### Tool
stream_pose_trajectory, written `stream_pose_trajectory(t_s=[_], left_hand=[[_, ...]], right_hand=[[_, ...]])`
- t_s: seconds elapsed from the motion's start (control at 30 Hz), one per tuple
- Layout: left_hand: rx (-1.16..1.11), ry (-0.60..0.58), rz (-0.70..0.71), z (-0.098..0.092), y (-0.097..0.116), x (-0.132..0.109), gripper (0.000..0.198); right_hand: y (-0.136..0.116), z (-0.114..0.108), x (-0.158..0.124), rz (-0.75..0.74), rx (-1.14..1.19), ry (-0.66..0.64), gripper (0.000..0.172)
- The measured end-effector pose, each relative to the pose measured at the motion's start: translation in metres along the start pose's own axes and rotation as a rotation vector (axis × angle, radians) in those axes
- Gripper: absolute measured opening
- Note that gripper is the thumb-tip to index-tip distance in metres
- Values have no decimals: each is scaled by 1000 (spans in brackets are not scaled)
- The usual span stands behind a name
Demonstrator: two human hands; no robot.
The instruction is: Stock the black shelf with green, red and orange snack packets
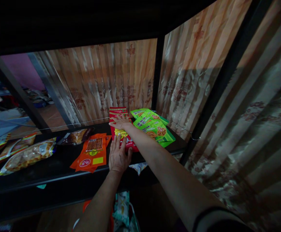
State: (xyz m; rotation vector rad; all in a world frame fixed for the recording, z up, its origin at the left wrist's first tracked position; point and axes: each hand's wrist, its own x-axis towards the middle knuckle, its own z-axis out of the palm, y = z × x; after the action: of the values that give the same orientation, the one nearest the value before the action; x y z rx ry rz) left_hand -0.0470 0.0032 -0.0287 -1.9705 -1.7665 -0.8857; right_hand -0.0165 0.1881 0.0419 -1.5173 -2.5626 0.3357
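Observation:
A red snack bag (121, 132) with a yellow picture on its front lies on the black shelf (65, 159). My left hand (119, 155) rests flat on the bag's near end, fingers stretched out. Farther back, my right hand (119, 124) lies spread over the bag's upper part, its forearm crossing the bag's right side. Several green snack bags (151, 125) overlap just right of the red one. To the left sit orange snack packets (94, 151), stacked a little askew. Both palms cover part of the red bag.
Farther left are a dark brown packet (77, 136), a long clear bag (29, 156) and other snack bags. A thin wire (92, 121) runs along the shelf's back edge. Black posts (157, 74) and patterned curtains (101, 80) stand behind. Below, a teal-and-white packet (121, 207) shows beside my left forearm.

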Motion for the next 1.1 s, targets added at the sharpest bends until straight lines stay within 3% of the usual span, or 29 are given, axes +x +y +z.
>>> stream_pose_trajectory(t_s=[0.2, 0.63, 1.1], left_hand=[[-11, 6, 1, 2, 0, -1, 47], [-29, -49, -22, 1, -1, 1, 48], [-25, -47, -23, 2, -2, 1, 49]], right_hand=[[-1, -8, 11, -20, -2, 20, 79], [1, -4, 18, -14, -5, -32, 76], [-1, 1, 19, 18, 10, 2, 75]])
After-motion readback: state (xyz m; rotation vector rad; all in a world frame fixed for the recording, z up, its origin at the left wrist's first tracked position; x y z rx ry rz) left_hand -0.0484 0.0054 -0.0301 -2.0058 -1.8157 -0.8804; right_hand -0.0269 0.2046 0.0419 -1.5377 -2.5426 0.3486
